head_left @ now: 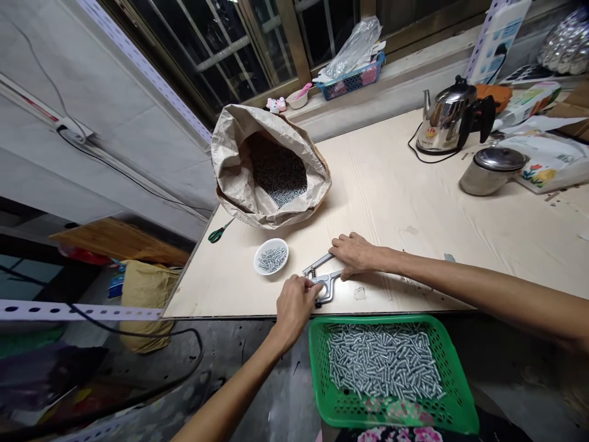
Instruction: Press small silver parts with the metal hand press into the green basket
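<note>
A grey metal hand tool [327, 287] with two arms and a coil spring lies at the table's front edge. My right hand [355, 252] is closed around the handle end of its arms. At the jaw end, my left hand [294, 301] has its fingertips pinched together against the tool. Whatever sits between those fingertips is too small to make out. A white bowl [271, 256] of small metal screws stands just beyond my left hand. Below the table edge, a green plastic basket [317, 368] holds a layer of silver screw-like pieces [384, 359].
A large paper-lined sack [230, 166] of metal pieces stands open behind the bowl. Green-handled scissors [218, 233] lie at the left edge. To the back right are a steel kettle [444, 120], a lidded steel pot [490, 172] and plastic packets [552, 159].
</note>
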{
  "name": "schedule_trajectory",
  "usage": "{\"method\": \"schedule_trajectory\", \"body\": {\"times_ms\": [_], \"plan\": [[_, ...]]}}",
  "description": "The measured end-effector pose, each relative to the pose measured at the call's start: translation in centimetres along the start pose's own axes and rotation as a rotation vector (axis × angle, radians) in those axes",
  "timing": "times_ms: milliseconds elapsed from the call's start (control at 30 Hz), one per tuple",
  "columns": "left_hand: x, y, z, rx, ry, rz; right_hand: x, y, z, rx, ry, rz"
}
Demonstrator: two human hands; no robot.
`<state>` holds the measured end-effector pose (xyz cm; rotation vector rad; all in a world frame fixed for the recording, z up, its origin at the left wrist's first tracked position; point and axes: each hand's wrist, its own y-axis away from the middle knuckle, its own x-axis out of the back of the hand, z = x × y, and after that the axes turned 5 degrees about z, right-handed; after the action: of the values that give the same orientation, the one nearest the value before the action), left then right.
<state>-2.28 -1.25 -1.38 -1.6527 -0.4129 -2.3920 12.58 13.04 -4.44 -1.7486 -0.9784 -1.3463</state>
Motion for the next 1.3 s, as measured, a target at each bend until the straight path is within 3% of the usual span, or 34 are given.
{"method": "schedule_trajectory", "body": {"times_ms": [67,133,267,367,600,867,933,1033,1167,1300], "plan": [[-0.3,-0.2,1.3,-0.226,-0.1,0.111,0.5,0.2,-0.2,-0.001,-0.018,-0.035],[-0.6,-0.9,2.3,-0.357,-0.165,0.085,0.7,0.7,-0.5,0.029,-0.043,-0.073],[-1.0,-2.8,2.6,-0.439,-0.228,-0.14,0.0,1.6,-0.6,0.038,-0.119,-0.08],[-1.2,-3.4,2.1,-0.476,-0.274,-0.16,-1.1,1.8,-0.6,0.025,-0.093,-0.04],[-1.8,-2.6,2.6,-0.4,-0.241,-0.115,-2.1,2.4,-0.8,0.003,-0.112,0.02],[-1.9,-2.8,3.5,-0.308,-0.193,-0.112,-0.4,1.7,-1.1,-0.049,-0.074,-0.059],[-1.9,-2.7,3.0,-0.305,-0.141,-0.07,0.2,1.6,-1.2,-0.058,-0.052,-0.064],[-1.7,-2.0,1.3,-0.306,0.007,0.078,0.7,2.4,-1.5,0.029,-0.073,0.064],[-0.8,-0.2,-1.8,-0.077,0.089,0.205,0.1,4.4,-2.3,0.143,-0.141,0.225],[-0.4,0.7,-2.9,0.184,0.015,0.055,-1.6,5.3,-3.4,0.021,-0.195,0.243]]}}
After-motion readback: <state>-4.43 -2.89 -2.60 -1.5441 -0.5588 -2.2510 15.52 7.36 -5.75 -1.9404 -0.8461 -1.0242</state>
